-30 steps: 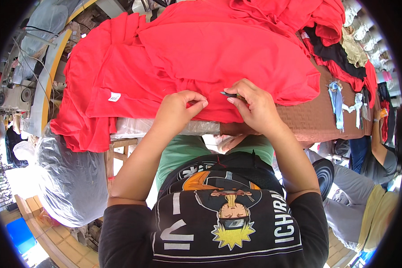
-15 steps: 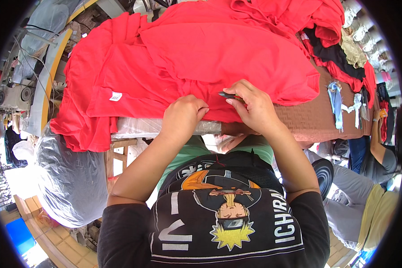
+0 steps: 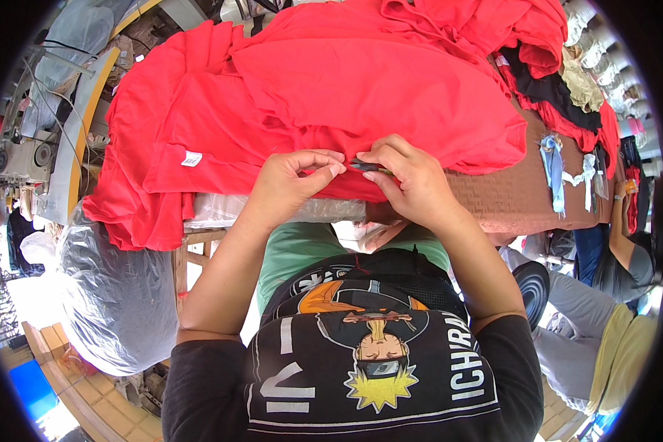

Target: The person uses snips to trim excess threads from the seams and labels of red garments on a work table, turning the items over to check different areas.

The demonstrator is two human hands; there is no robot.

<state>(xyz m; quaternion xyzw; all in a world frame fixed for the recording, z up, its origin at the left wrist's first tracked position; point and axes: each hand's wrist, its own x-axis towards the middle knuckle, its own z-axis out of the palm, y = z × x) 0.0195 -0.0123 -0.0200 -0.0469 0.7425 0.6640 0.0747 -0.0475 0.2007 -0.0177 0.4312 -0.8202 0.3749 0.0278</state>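
Observation:
Red garments (image 3: 361, 88) lie heaped across the table before me, with a small white label (image 3: 192, 158) on the cloth at the left. Over the near edge of the red cloth, my right hand (image 3: 414, 177) is closed around dark thread snips (image 3: 364, 165), their tip directed toward my other hand. My left hand (image 3: 295, 180) has thumb and fingertips pinched together just beside that tip. Whatever lies in this pinch is too small to make out.
The padded brown tabletop (image 3: 504, 199) shows at the right, with blue and white fabric strips (image 3: 554, 177) on it. A large plastic-wrapped bundle (image 3: 110, 295) stands at the lower left, near a sewing machine (image 3: 33, 158). Another person's arm (image 3: 620, 236) appears far right.
My left hand has lifted off the red cloth and turned, its fingertips now pinched higher up. My right hand has shifted slightly left, bringing the snips close to it.

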